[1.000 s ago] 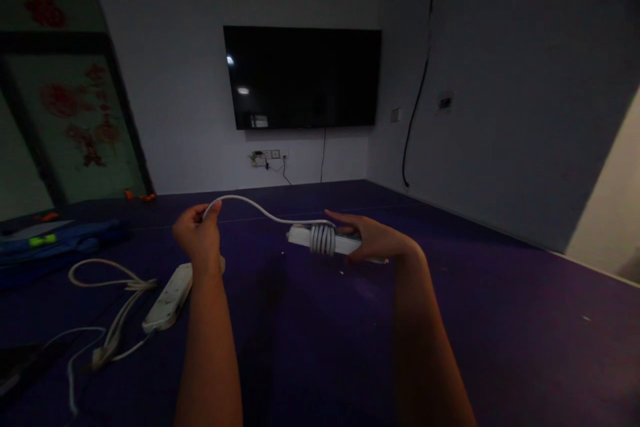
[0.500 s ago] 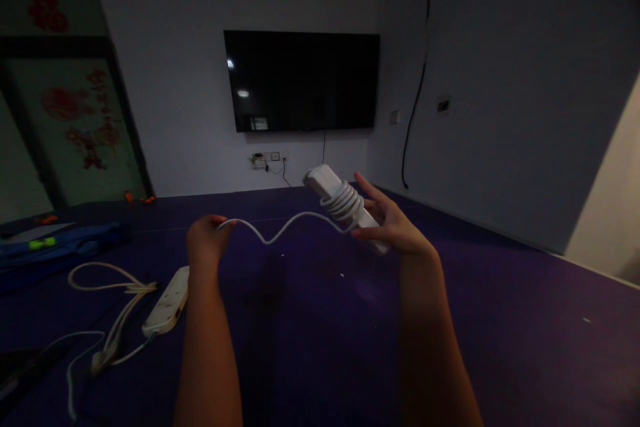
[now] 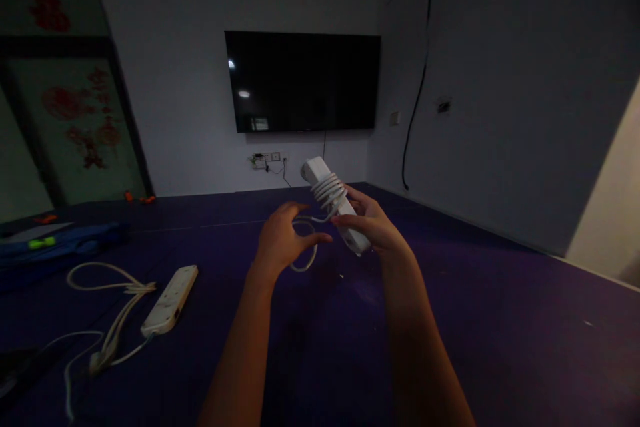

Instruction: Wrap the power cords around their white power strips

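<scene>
My right hand [image 3: 367, 219] is closed on the lower part of a white power strip [image 3: 356, 235], held tilted in the air with its upper end leaning left. Several turns of a white cord [image 3: 329, 192] are wound around its middle. A loose length of that cord loops down beside my left hand [image 3: 283, 240]. The thumb and fingers of my left hand are spread apart, close to the left side of the strip. The cord passes partly behind this hand, so whether it touches the palm is hidden.
A second white power strip [image 3: 173, 300] lies on the purple floor [image 3: 325, 360] at left, with its bundled cable [image 3: 117, 320]. Blue cloth [image 3: 90, 237] lies farther left. A television [image 3: 305, 80] hangs on the far wall, and a black cable [image 3: 415, 107] dangles at right.
My left hand has moved right, toward the strip, and its fingers have opened off the cord. The stretched cord now hangs in a loop. My right hand has shifted slightly left.
</scene>
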Available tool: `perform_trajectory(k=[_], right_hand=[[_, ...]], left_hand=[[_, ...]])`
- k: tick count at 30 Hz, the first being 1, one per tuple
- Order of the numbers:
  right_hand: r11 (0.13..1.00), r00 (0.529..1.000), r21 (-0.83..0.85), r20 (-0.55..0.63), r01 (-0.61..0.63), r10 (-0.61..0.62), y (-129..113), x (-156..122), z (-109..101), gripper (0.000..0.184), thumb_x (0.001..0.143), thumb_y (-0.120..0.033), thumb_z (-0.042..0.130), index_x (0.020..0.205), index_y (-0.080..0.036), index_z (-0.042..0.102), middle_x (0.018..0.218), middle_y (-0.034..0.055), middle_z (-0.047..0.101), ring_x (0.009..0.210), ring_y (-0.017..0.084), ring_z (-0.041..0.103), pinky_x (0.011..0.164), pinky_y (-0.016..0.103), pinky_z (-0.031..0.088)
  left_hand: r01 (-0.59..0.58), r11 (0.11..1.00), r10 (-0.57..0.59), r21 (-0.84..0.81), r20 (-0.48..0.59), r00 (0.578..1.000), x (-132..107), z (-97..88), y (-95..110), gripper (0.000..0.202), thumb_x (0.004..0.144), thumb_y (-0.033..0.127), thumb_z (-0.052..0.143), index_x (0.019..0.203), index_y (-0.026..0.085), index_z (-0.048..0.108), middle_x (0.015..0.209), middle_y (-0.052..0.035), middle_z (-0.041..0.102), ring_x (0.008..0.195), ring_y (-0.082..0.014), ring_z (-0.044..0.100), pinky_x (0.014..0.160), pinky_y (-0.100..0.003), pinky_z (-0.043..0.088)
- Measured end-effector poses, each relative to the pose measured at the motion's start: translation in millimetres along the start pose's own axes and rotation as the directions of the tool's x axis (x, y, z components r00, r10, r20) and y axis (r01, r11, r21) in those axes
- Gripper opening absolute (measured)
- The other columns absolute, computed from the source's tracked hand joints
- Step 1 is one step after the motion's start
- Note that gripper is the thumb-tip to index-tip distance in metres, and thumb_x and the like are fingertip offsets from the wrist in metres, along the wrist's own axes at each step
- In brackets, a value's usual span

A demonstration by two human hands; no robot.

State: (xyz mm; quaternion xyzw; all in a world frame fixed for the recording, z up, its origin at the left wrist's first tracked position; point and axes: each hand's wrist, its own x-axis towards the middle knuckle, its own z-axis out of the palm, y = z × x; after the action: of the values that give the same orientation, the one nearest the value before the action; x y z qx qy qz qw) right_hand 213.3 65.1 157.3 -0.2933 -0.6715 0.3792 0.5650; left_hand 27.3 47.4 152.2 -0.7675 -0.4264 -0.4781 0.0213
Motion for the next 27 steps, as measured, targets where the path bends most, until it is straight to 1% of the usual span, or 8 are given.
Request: perform_trajectory(k=[4, 7, 11, 15, 18, 22, 25, 27], right_hand=[[0.999, 1.0, -0.026, 0.016, -0.023, 0.024, 1.8, 2.5, 6.6, 0.081, 0.061, -0.022, 0.07, 0.135, -0.019, 0.04, 0.107, 0.01, 0.065, 0.09, 0.023, 0.063, 0.076, 0.035, 0.05], [0.999, 0.999, -0.027, 0.013, -0.031, 0.031, 3.2, 3.4, 9.1, 0.082, 0.059, -0.022, 0.072, 0.135, -0.019, 0.041, 0.104, 0.0099, 0.066, 0.089, 0.024, 0.063, 0.076, 0.036, 0.05], [0.999, 0.999, -0.037, -0.006, -0.038, 0.038, 9.5, 6.1, 9.9, 0.091, 0.056, -0.018, 0.074, 0.138, -0.018, 0.035, 0.109, 0.0122, 0.065, 0.095, 0.025, 0.062, 0.081, 0.04, 0.049], [0.95, 0.998, -0.308, -0.003, 0.054, -0.058, 14.9, 5.8, 4.9, 0.1, 0.052, -0.012, 0.075, 0.141, -0.021, 0.031, 0.128, 0.0132, 0.054, 0.115, 0.027, 0.052, 0.096, 0.044, 0.041], [0.84, 0.978, -0.504, 0.156, 0.202, -0.142, 11.0, 0.9, 1.1, 0.098, 0.05, -0.007, 0.074, 0.139, -0.023, 0.036, 0.137, 0.01, 0.046, 0.123, 0.027, 0.045, 0.104, 0.043, 0.033], [0.829, 0.918, -0.484, 0.387, 0.281, -0.085, 1.2, -5.8, 2.0, 0.095, 0.052, -0.008, 0.074, 0.138, -0.024, 0.037, 0.136, 0.007, 0.048, 0.121, 0.026, 0.048, 0.103, 0.043, 0.035], [0.861, 0.87, -0.393, 0.481, 0.323, -0.107, -2.1, -7.7, 4.3, 0.093, 0.053, -0.012, 0.076, 0.137, -0.026, 0.038, 0.138, 0.0059, 0.046, 0.124, 0.026, 0.044, 0.104, 0.043, 0.035], [0.891, 0.859, -0.32, 0.494, 0.323, -0.134, -1.9, -8.1, 4.5, 0.095, 0.052, -0.014, 0.078, 0.137, -0.027, 0.038, 0.139, 0.0069, 0.045, 0.122, 0.026, 0.046, 0.101, 0.041, 0.038]], left_hand=[[0.06, 0.998, -0.06, -0.001, 0.034, 0.998, 1.1, 6.4, -3.2, 0.022, 0.07, 0.035, 0.069, 0.085, 0.019, 0.069, 0.091, -0.0094, 0.07, 0.088, -0.0235, 0.064, 0.077, -0.033, 0.046], [0.108, 0.993, -0.107, -0.039, 0.033, 0.994, 1.5, 1.5, -13.4, 0.012, 0.071, 0.03, 0.069, 0.077, 0.02, 0.071, 0.083, -0.0079, 0.072, 0.082, -0.0219, 0.065, 0.072, -0.031, 0.047], [0.138, 0.989, -0.141, -0.054, -0.067, 0.988, 0.2, -13.7, -20.4, 0.009, 0.069, 0.027, 0.07, 0.075, 0.02, 0.072, 0.079, -0.006, 0.072, 0.077, -0.0204, 0.066, 0.072, -0.03, 0.048], [0.151, 0.988, -0.152, -0.022, -0.245, 0.958, -2.8, -33.2, -23.8, 0.013, 0.07, 0.031, 0.067, 0.076, 0.021, 0.072, 0.079, -0.0044, 0.072, 0.075, -0.0194, 0.066, 0.073, -0.03, 0.049], [0.201, 0.98, -0.183, 0.003, -0.397, 0.899, -5.8, -45.9, -32.4, 0.017, 0.07, 0.034, 0.066, 0.078, 0.02, 0.072, 0.081, -0.0041, 0.072, 0.074, -0.0191, 0.065, 0.071, -0.029, 0.049], [0.291, 0.955, -0.217, 0.059, -0.53, 0.82, -10.5, -56.4, -48.1, 0.019, 0.069, 0.034, 0.066, 0.079, 0.018, 0.072, 0.082, -0.0048, 0.072, 0.074, -0.0206, 0.065, 0.072, -0.031, 0.048], [0.395, 0.913, -0.278, 0.101, -0.553, 0.785, -13.1, -60.9, -58.6, 0.022, 0.07, 0.034, 0.064, 0.081, 0.016, 0.072, 0.083, -0.0075, 0.072, 0.076, -0.0228, 0.065, 0.072, -0.032, 0.047], [0.487, 0.866, -0.372, 0.117, -0.502, 0.781, -14.0, -62.7, -65.5, 0.024, 0.07, 0.035, 0.065, 0.082, 0.017, 0.072, 0.084, -0.008, 0.072, 0.078, -0.0237, 0.065, 0.069, -0.031, 0.046]])
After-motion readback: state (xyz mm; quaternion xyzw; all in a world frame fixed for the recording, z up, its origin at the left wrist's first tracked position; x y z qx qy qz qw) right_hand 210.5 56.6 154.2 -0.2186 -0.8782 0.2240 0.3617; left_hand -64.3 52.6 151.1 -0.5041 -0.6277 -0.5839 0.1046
